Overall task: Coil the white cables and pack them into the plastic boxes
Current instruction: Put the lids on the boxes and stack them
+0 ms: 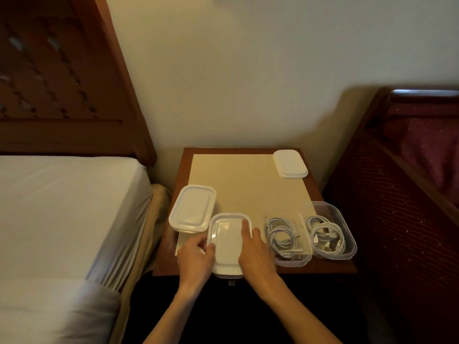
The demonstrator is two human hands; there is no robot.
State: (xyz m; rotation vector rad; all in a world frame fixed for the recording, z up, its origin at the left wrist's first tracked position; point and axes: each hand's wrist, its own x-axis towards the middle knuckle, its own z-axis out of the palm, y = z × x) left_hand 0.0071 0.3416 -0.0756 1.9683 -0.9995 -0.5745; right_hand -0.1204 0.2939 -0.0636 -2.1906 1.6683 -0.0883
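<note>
Both hands are on a lidded plastic box (227, 247) at the near edge of the small wooden bench (330, 268). The left hand (195, 256) curls its grip around the box's left rim, thumb on top of the lid and fingers wrapped at the side. The right hand (255, 252) lies along the box's right side, its fingers straight and spread flat, the forefinger pressing on the lid near the far right corner. The box sits between the two hands, its near end overhanging the bench edge slightly.

Just beyond and to the left, touching or nearly touching it, is a second closed box (192, 208). To the right stand two open clear boxes side by side: the nearer one (289, 238) holds a coiled white cable (282, 235), the right one (332, 230) holds another coiled cable (325, 234). A small stack of white lids (290, 163) rests at the far right corner on a beige mat (243, 184). A bed (62, 207) lies left of the bench.
</note>
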